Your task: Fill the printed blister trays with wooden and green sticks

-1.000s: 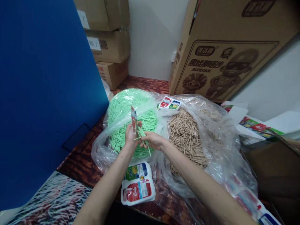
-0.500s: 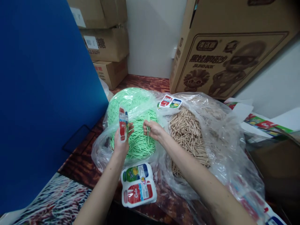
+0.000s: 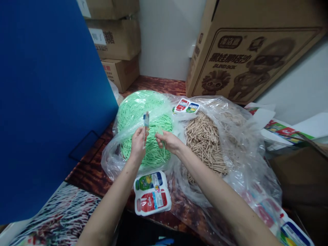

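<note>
My left hand (image 3: 138,145) is closed around a small printed packet (image 3: 146,120), turned edge-on above the bag of green sticks (image 3: 153,157). Just to its right, the fingers of my right hand (image 3: 169,140) pinch a few pale green sticks (image 3: 160,131); how many is unclear. Both hands hover over the open clear plastic bag (image 3: 110,164). In front of it lies a double packet (image 3: 153,201) printed with a red cola jar and a green drink jar. A similar packet (image 3: 187,106) rests behind, between the bags.
Brown sticks (image 3: 205,143) fill a second clear bag on the right. Cartons (image 3: 115,39) are stacked at the back left, and a large carton (image 3: 230,65) stands at the back right. A blue panel (image 3: 56,102) borders the left. More packets (image 3: 294,232) lie lower right.
My left hand has turned the packet from a slanted face to nearly edge-on and moved it right, nearer my right hand. The view has shifted slightly.
</note>
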